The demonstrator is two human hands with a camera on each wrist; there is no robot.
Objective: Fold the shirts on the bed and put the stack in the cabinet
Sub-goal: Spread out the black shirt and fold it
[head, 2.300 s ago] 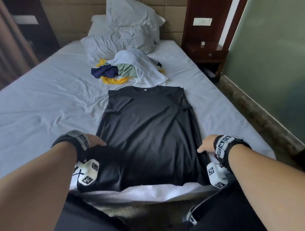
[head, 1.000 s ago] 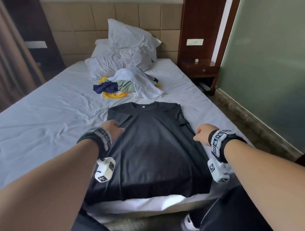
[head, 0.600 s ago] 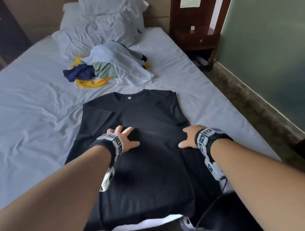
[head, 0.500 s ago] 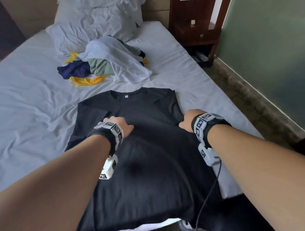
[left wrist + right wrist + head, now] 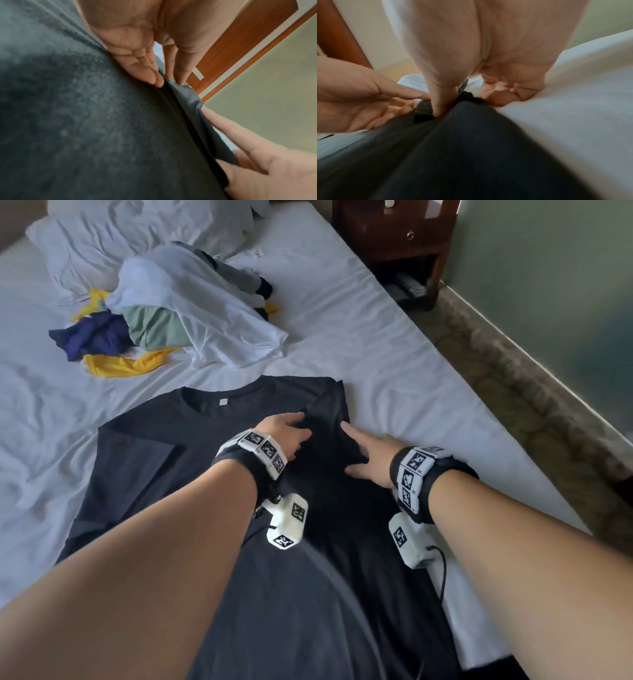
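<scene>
A black shirt [image 5: 205, 474] lies flat on the white bed [image 5: 394, 364], collar away from me and both sleeves folded inward. My left hand [image 5: 284, 436] rests on it near the right shoulder, its straight fingers [image 5: 147, 75] touching the edge of the folded right sleeve. My right hand [image 5: 368, 453] lies just to the right of it. The index finger is stretched along the sleeve's outer edge and the thumb [image 5: 440, 106] presses into the bunched fabric [image 5: 423, 113]. Neither hand lifts the shirt. No cabinet is in view.
A loose pile of shirts [image 5: 171, 313], white, green, navy and yellow, sits beyond the collar in front of white pillows [image 5: 120, 237]. A dark wooden nightstand [image 5: 394, 234] stands at the bed's far right corner. Patterned carpet [image 5: 513, 364] runs along a green wall on the right.
Both hands slid from the shirt's lower sides up toward the chest. My left hand then crossed over to join the right at the folded right sleeve. The view leaned in closer.
</scene>
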